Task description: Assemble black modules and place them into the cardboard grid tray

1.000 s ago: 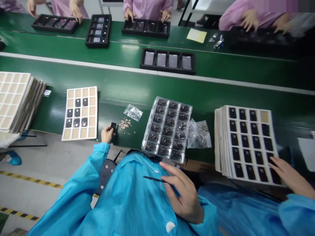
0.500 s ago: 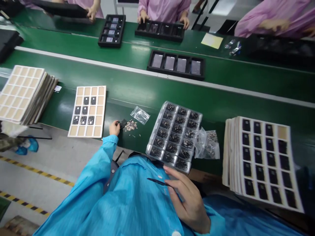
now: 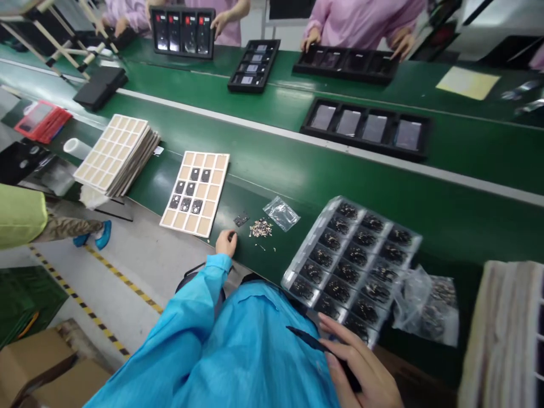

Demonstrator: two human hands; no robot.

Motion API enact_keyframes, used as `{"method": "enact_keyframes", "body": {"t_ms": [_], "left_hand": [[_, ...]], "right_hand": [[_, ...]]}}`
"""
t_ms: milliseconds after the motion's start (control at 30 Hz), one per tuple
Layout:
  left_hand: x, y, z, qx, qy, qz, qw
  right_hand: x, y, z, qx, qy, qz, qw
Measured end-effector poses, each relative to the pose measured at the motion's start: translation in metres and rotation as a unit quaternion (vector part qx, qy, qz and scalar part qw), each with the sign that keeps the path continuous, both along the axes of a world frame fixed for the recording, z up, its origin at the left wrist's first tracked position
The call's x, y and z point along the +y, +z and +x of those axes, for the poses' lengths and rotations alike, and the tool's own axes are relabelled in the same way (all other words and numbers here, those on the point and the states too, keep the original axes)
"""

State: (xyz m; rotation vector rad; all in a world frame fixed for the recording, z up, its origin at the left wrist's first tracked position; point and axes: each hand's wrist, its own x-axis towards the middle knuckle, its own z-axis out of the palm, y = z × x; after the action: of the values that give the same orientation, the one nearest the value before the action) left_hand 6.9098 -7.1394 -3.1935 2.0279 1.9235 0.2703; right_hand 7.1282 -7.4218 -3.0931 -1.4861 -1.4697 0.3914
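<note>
Set down, a small black perforated component (image 3: 241,220) is left beside the curled-shut left hand (image 3: 225,242), while black tweezers (image 3: 306,338) are gripped in the right hand (image 3: 359,365).

Bright overhead glare, warped wide-angle edges

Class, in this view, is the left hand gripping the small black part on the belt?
No, the left hand is apart from the black part, which lies on the green belt.
</note>
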Motion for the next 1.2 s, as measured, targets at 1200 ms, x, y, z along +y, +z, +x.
{"method": "enact_keyframes", "body": {"t_ms": [1200], "left_hand": [[0.049, 0.030, 0.041, 0.214, -0.203, -0.098, 0.951]], "right_hand": [[0.038, -0.035, -0.033, 0.075, -0.057, -0.091, 0.991]]}}
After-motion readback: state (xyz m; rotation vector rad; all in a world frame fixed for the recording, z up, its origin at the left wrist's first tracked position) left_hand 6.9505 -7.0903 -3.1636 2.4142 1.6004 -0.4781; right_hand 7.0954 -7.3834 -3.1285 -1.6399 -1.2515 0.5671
